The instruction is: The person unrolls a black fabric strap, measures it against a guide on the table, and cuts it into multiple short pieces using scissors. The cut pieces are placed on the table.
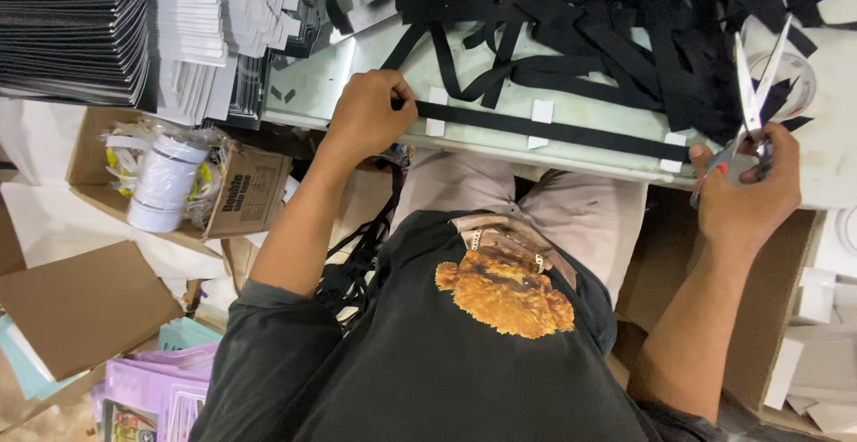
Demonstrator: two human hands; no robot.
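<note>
Left grip [369,113] pins black strap [553,129]; right grip [748,187] holds open scissors [754,94]; brown carton [245,194] left.

Even, bright overhead lighting; soft shadows beneath the table edge [500,152], mild glare at upper right of the frame, slight edge distortion, focus sharp throughout.

Person's wearing a dark charcoal t-shirt [428,362] w/ short sleeves, sleeve ends above the elbow on the left arm. Fuzzy golden-brown teddy bear graphic [504,292] on the chest. Light beige/pinkish trousers [571,214] below. Both forearms bare, no watch or rings afaict.
</note>
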